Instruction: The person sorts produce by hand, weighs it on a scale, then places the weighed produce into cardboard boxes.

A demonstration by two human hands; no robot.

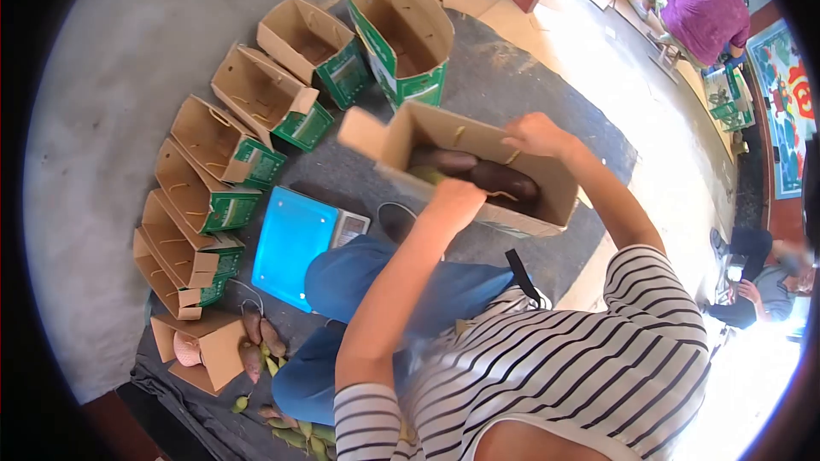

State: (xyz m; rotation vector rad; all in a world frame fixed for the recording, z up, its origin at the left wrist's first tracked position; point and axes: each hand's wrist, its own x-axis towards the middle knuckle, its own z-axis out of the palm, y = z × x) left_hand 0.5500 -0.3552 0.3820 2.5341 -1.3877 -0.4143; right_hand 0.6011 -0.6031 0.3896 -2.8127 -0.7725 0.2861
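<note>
A cardboard box (530, 226) with its top open is held in front of me above the dark floor mat. My left hand (457, 203) is closed on its near rim, beside a yellow cord handle. The fingers of my right hand (538, 135) are closed over the far rim. Inside lie large dark purple vegetables that look like eggplants (504, 181), with a greenish one partly hidden behind my left hand. The box's left flap (363, 132) sticks outward and is blurred. Below left of the box, beside my knee, sits a blue-topped scale (295, 243).
Several open green-and-brown boxes (248, 94) stand in a curve along the wall. A small open carton (218, 354), reddish roots (252, 358) and green vegetables (290, 437) lie at lower left. One person (705, 4) sits at upper right, another (769, 286) at far right.
</note>
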